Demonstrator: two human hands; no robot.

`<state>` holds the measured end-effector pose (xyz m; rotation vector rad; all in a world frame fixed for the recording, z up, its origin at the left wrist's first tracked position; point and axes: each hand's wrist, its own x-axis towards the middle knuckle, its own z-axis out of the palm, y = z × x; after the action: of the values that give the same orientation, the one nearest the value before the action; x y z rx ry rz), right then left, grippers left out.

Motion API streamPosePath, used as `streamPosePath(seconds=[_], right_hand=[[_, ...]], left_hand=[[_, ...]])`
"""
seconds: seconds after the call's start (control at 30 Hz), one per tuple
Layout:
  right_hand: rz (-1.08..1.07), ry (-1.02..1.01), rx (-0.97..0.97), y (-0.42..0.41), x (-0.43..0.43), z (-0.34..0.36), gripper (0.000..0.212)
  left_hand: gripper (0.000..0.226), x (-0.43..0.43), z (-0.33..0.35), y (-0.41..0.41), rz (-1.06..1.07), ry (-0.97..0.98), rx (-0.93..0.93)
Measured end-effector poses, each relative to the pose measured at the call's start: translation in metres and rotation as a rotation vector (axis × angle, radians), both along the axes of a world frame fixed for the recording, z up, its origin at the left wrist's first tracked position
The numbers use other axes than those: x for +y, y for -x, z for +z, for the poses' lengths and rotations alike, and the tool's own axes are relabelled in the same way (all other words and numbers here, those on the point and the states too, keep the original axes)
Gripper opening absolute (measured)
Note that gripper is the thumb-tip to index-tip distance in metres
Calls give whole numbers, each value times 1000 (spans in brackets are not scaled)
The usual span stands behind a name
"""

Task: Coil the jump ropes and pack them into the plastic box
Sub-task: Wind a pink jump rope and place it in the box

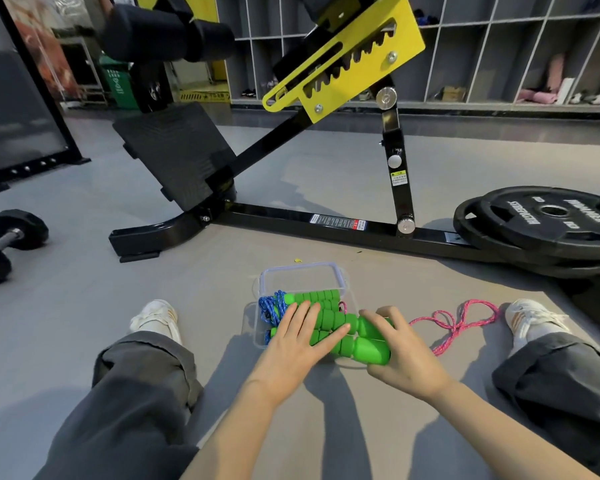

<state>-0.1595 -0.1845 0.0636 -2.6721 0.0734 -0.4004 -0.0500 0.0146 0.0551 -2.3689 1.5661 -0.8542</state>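
In the plastic box [337, 271], the blue rope [269, 308] is lying coiled. We are pressing our left hand [291, 344] flat, fingers straight, on the green handles [364, 349], and our right hand [402, 351] is curling round their ends. The pink rope [459, 322] is trailing uncoiled on the floor, so we are judging ourselves roughly halfway.

The plastic box [302, 271] is clear, glossy and smooth-walled. The green handles [323, 297] look like matt ribbed foam, but their end caps [371, 353] at 4 o'clock of the box are smooth, shiny plastic. Blue rope [267, 310] and pink rope [454, 323] are both braided cord, kinda rough. The floor [66, 323] is flat matt grey. At 12 o'clock the bench frame [274, 216] is glossy black painted metal; the weight plates [551, 233] at 2 o'clock look like matt rubber.
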Motion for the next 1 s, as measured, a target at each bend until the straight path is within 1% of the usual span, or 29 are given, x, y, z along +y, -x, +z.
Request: streamPosePath(seconds=[0.13, 0.27, 0.37, 0.4, 0.47, 0.53, 0.6, 0.63, 0.67, 0.7, 0.73, 0.83, 0.87, 0.93, 1.0], right_hand=[[30, 1, -9, -6, 5, 9, 81], [49, -6, 2, -8, 10, 18, 84], [42, 9, 21, -10, 6, 18, 78], [31, 14, 32, -11, 5, 17, 78], [26, -29, 19, -12, 4, 18, 78], [24, -113, -14, -12, 3, 19, 86], [17, -165, 44, -13, -1, 20, 102], [16, -174, 114, -13, -4, 21, 105], [9, -182, 198, -13, -8, 21, 104], [-2, -179, 268, -14, -11, 21, 98], [-19, -156, 316, -16, -16, 20, 87], [-103, 25, 340, -23, -30, 24, 40], [-154, 91, 337, -26, -36, 26, 31], [-266, 191, 295, -33, -47, 35, 28], [-371, 318, 205, -41, -59, 50, 26]], left_hand=[[131, 6, 9, -6, 5, -11, -32], [113, 8, 9, -11, -3, -4, -100], [122, 9, 11, -16, 2, 7, -146], [121, 9, 12, -17, 2, 14, -166], [107, 9, 15, -21, -18, 42, -201], [92, 11, 17, -24, -28, 69, -211], [89, 15, 19, -28, -18, 80, -237], [89, 18, 19, -30, -16, 88, -255], [90, 21, 19, -32, -19, 99, -274], [90, 24, 20, -34, -25, 113, -292], [90, 25, 20, -35, -30, 124, -312], [95, 29, 22, -40, -28, 145, -388], [97, 29, 23, -43, -26, 153, -417], [92, 31, 26, -48, -18, 174, -460], [80, 34, 32, -53, 0, 191, -468]])
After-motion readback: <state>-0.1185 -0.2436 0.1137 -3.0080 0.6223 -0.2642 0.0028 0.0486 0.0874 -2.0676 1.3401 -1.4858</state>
